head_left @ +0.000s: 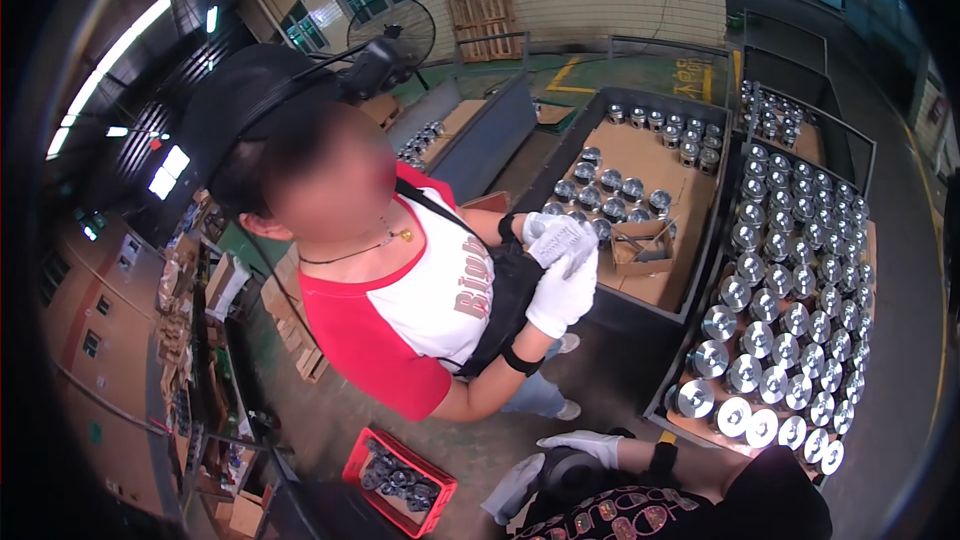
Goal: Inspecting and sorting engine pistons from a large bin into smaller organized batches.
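Observation:
Both my hands wear white gloves and sit low in the picture, close to my body. My right hand (583, 446) comes in on a black-banded forearm from the right, its fingers stretched out flat. My left hand (515, 488) lies just left of it, fingers extended and partly hidden. Between and beneath them is a dark rounded object (572, 472) whose kind I cannot make out; neither hand visibly grips it. To the right, a metal cart (668, 416) bears rows of shiny metal pistons (757, 340), nearest to my right forearm.
A co-worker in a red-and-white shirt (420, 290) stands ahead, gloved hands (565, 285) around a printed white sheet (558, 240). Behind is another cart (690, 290) with pistons and a small cardboard box (640, 252). A red crate (352, 462) of dark metal parts is on the floor.

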A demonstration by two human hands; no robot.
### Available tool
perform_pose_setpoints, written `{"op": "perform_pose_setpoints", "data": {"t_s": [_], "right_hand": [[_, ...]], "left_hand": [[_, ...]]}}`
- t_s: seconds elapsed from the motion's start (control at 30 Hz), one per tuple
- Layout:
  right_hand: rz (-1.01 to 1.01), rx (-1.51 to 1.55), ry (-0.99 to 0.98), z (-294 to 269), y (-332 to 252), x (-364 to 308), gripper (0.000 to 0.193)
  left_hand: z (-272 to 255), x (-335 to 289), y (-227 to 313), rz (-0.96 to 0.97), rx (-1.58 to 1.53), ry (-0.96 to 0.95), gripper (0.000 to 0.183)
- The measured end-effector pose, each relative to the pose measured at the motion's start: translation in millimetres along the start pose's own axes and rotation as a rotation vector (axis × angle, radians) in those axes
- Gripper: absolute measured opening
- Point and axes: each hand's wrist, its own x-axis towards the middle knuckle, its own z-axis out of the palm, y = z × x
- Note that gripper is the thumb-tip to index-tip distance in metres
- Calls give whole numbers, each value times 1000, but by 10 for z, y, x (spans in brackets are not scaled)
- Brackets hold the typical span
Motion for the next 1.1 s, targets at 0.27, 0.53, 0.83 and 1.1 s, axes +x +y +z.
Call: {"op": "perform_pose_setpoints", "data": {"t_s": [0.27,0.53,0.83,1.1], "right_hand": [[127,157,-1,-32,166,68,67],[373,372,88,-604,-419,102,32],[336,-1245,683,-2843,475,-1754,10],[391,-503,984,-2684,871,-1822,42]], "left_hand": [[-137,113,-104,23,101,38,48],[-12,-90,352,371,1154,-69,37],[-237,25,145,358,1223,41,79],[-200,189,101,491,1182,57,80]]}}
